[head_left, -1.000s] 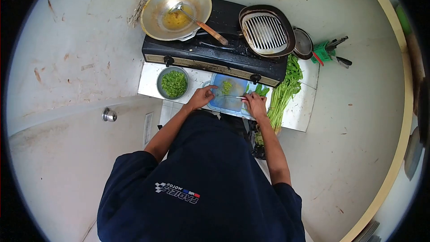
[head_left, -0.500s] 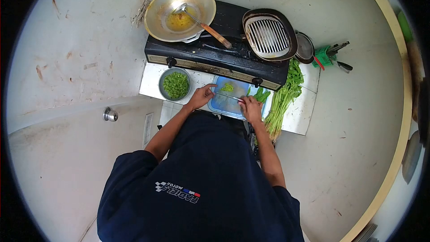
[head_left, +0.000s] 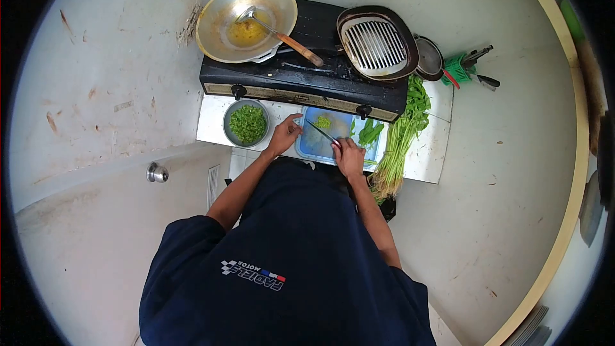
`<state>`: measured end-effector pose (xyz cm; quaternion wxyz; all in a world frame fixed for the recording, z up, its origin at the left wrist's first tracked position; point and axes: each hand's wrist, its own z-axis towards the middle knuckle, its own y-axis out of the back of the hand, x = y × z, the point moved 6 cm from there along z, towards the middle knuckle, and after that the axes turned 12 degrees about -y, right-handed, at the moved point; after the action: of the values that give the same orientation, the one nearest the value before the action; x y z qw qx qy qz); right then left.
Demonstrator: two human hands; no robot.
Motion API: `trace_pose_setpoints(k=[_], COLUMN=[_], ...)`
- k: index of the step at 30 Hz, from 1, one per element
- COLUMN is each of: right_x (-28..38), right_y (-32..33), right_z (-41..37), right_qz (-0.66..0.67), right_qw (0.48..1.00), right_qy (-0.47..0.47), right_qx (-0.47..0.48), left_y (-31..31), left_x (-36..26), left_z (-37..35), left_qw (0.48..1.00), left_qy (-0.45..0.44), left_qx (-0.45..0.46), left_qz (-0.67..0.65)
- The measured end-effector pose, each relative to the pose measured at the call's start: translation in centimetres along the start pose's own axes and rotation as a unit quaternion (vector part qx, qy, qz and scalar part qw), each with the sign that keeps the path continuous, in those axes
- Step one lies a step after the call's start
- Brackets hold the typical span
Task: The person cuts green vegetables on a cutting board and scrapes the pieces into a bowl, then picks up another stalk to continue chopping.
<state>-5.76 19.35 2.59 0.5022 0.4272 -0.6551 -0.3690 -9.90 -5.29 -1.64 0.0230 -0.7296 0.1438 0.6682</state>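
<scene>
My right hand (head_left: 350, 157) grips a knife (head_left: 323, 132), its blade slanting up and left over a blue cutting board (head_left: 314, 147). Beyond the blade sits a small heap of finely cut greens (head_left: 322, 121). A few uncut green leaves (head_left: 370, 132) lie toward the board's right side. At the left edge of the board is my left hand (head_left: 286, 135), thumb and forefinger apart, with nothing visible between them. To its left stands a grey bowl (head_left: 227, 129) filled with chopped greens (head_left: 248, 123).
Behind the board is a black gas stove (head_left: 301, 83) carrying a wok (head_left: 211, 25) with a wooden-handled ladle (head_left: 298, 47) and a ridged grill pan (head_left: 375, 46). A rooted bunch of greens (head_left: 400, 144) lies right. Farther right are a strainer (head_left: 429, 57) and a green utensil basket (head_left: 453, 70).
The knife's blade has swung from nearly level to a steeper slant, tip pointing away. My left hand has moved slightly left, off the blade tip. The whole view has shifted a little.
</scene>
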Motion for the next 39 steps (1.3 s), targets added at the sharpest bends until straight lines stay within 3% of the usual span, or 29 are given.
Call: trace_pose_setpoints(k=[12, 24, 30, 33, 39], right_x=[1.9, 2.7, 1.7, 1.4, 1.4], right_y=[-0.7, -0.6, -0.1, 0.7, 1.9], right_z=[-1.0, -0.5, -1.0, -1.2, -1.9], right_qz=[0.021, 0.100, 0.128, 0.132, 0.139], right_qw=[0.999, 0.995, 0.990, 0.991, 0.989], right_qy=[0.022, -0.019, -0.057, -0.031, -0.039], right_qx=[0.038, 0.023, 0.025, 0.003, -0.018], left_y=[1.2, 0.7, 0.4, 0.2, -2.0], left_x=[-0.3, -0.3, -0.8, -1.6, -4.3], left_z=[-0.4, -0.4, -0.3, -0.3, -0.4], left_qw=[1.000, 1.000, 0.998, 0.997, 0.970], left_qy=[-0.010, -0.010, -0.054, -0.062, -0.116], left_qx=[-0.024, -0.005, -0.011, 0.008, 0.173], left_qz=[-0.003, -0.008, 0.004, 0.045, 0.125])
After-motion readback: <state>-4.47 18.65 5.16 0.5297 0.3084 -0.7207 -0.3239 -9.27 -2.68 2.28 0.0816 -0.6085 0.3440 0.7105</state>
